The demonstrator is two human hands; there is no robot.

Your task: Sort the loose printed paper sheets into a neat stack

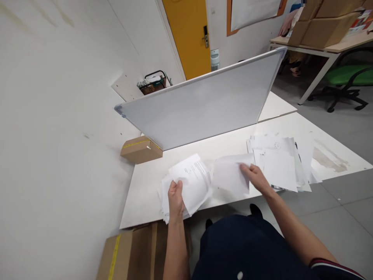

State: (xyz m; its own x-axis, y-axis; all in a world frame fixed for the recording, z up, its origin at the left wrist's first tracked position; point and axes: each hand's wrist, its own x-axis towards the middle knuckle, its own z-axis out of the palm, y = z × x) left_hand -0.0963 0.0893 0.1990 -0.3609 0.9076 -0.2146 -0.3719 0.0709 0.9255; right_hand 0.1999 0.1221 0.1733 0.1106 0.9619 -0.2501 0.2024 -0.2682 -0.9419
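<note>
My left hand (176,196) is closed on the near-left edge of some printed sheets (194,175), thumb on top. Beneath them, a loose stack of paper (165,194) lies on the white table (136,198); how many sheets the hand grips is hidden. My right hand (256,177) pinches the right edge of a blank-looking sheet of paper (231,171), which is held between the two piles and slightly blurred. Just right of that hand, a spread pile of papers (276,155) rests on the table, some with faint print.
A whiteboard (201,105) stands upright across the table behind the papers. One cardboard box (141,149) sits at the table's left end, a larger box (122,252) below it. To the right are a green chair (349,77) and a desk with boxes (323,29). A white wall borders the left.
</note>
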